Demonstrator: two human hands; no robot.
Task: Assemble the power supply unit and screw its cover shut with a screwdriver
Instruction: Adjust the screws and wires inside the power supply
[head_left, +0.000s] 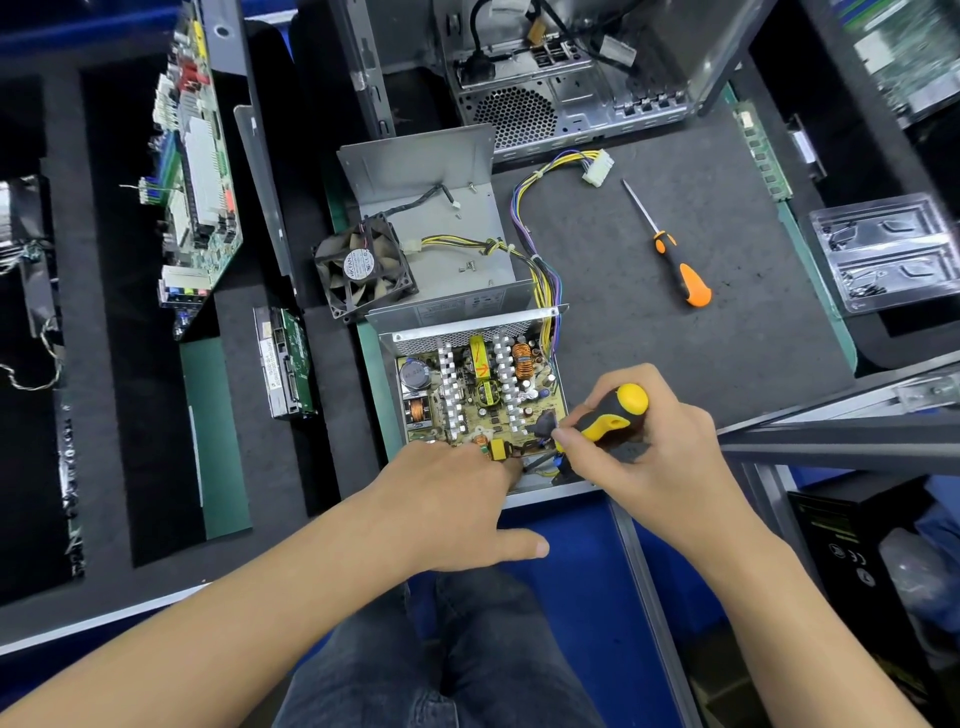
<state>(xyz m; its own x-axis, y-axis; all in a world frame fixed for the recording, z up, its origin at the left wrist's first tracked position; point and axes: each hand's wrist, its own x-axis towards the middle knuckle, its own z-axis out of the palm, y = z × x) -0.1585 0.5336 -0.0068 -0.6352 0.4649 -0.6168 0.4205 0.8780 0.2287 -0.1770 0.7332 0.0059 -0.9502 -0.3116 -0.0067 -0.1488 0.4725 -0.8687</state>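
Grey foam covers the worktop (675, 364), and the open power supply case (387, 374) at its near edge serves as the landmark here. Far to the left of the case a green motherboard (200, 171) leans on edge in a foam slot, and nearer the case a bare hard drive (285, 364) lies flat, both seemingly parked out of the way. Just behind the case, the loose cooling fan (363, 267) rests against the upturned metal cover (431, 208), still off, with a few small screws (469, 266) lying on it, probably kept there so they stay to hand. Over the case's near left corner the left hand (457, 499) rests with fingers reaching onto the circuit board (478, 395), apparently steadying it; whether those fingers pinch anything cannot be told. At the case's near right corner the right hand (649, 452) grips a yellow-and-black screwdriver (613, 413), angled down into the box, likely onto a board screw, though the tip is hidden. Behind and to the right of the case, a spare orange-handled screwdriver (675, 260) lies untouched on the foam.
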